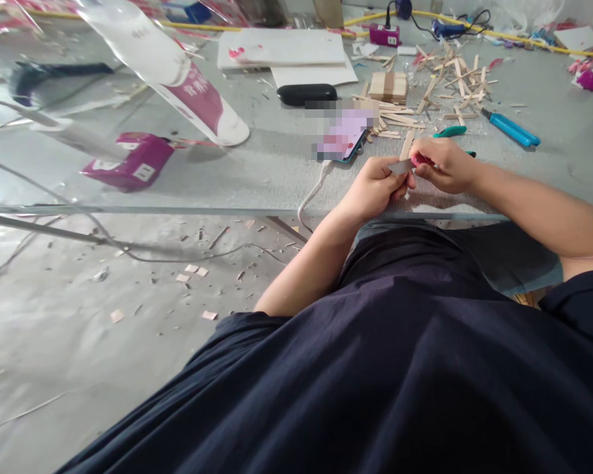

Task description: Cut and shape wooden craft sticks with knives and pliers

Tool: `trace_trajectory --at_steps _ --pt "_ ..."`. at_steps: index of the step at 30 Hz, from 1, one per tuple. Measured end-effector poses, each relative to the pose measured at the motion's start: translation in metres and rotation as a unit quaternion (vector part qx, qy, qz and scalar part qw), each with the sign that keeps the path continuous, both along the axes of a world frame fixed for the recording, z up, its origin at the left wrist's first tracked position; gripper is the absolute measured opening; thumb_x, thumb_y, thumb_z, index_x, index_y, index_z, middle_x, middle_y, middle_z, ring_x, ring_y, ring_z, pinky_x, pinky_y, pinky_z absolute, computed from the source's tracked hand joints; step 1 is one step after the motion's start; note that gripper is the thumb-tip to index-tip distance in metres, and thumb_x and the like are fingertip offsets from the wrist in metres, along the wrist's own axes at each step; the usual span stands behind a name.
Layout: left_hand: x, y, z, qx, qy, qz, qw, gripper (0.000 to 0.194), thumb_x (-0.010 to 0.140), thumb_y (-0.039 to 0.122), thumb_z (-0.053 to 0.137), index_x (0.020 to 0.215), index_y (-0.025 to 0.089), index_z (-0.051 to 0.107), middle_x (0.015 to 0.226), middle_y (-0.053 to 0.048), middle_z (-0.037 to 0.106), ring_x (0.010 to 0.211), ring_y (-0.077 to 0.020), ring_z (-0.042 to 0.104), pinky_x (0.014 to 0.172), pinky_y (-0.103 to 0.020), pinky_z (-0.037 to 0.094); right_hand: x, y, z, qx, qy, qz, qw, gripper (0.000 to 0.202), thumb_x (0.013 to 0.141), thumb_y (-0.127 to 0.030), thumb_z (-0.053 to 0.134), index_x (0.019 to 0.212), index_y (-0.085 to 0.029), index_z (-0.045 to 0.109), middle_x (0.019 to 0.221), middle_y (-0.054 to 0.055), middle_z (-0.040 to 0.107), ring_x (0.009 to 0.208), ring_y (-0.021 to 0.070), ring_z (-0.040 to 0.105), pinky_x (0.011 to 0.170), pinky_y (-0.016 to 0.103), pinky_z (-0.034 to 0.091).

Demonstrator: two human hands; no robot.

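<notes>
Where the tabletop (257,187) comes nearest: left hand (381,181) pinches a grey strip (400,167); right hand (443,164) grips a small pink piece (420,160) beside it.
Grey strip: best braced firmly, I'd say, pressing lightly.
Pink piece: mostly hidden in that hand's curl.
Wooden stick (406,145): held or lying, I can't tell.
Green-handled tool (450,131): partly covered.

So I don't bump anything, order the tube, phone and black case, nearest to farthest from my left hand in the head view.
1. Phone, beyond the left hand, leftward.
2. Black case, behind the phone.
3. Tube, far left.
</notes>
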State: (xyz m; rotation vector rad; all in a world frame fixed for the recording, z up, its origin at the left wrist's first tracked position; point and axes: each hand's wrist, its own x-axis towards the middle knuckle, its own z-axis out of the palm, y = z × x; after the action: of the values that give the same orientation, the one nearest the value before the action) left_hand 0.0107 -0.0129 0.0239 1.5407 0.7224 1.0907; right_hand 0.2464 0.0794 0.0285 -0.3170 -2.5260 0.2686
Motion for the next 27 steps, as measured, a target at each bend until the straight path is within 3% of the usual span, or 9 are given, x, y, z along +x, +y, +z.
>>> trace_trajectory --at_steps 11,20,27 --pt "0.001 -0.001 0.001 0.0 0.018 -0.007 1.0 0.039 0.092 0.055 0.082 0.077 0.022 0.068 0.056 0.005 0.049 0.051 -0.0081 0.037 0.054 -0.023 0.026 -0.006 -0.009 0.007 -0.069 -0.017 0.043 0.997 0.058 0.122 -0.08 0.035 0.104 -0.028 0.052 0.093 0.004 0.073 0.084 0.019 0.063 0.079 0.037 0.048" --pt "0.0 0.0 0.002 -0.015 0.012 -0.018 1.0 0.035 0.088 0.052 0.081 0.074 0.023 0.067 0.049 0.006 0.048 0.045 -0.0078 0.036 0.051 -0.024 0.026 -0.005 -0.003 0.001 -0.027 -0.008 -0.017 0.999 0.065 0.118 -0.088 0.034 0.107 -0.028 0.057 0.1 0.005 0.067 0.09 0.0219 0.056 0.088 0.042 0.049" --pt "0.003 0.001 0.001 -0.027 0.003 0.023 0.999 0.034 0.095 0.043 0.081 0.071 0.021 0.068 0.051 0.005 0.053 0.047 -0.0062 0.042 0.053 -0.02 0.03 -0.003 0.003 -0.003 0.037 0.004 -0.042 0.998 0.067 0.117 -0.087 0.031 0.107 -0.029 0.061 0.098 0.006 0.066 0.091 0.025 0.057 0.092 0.046 0.051"
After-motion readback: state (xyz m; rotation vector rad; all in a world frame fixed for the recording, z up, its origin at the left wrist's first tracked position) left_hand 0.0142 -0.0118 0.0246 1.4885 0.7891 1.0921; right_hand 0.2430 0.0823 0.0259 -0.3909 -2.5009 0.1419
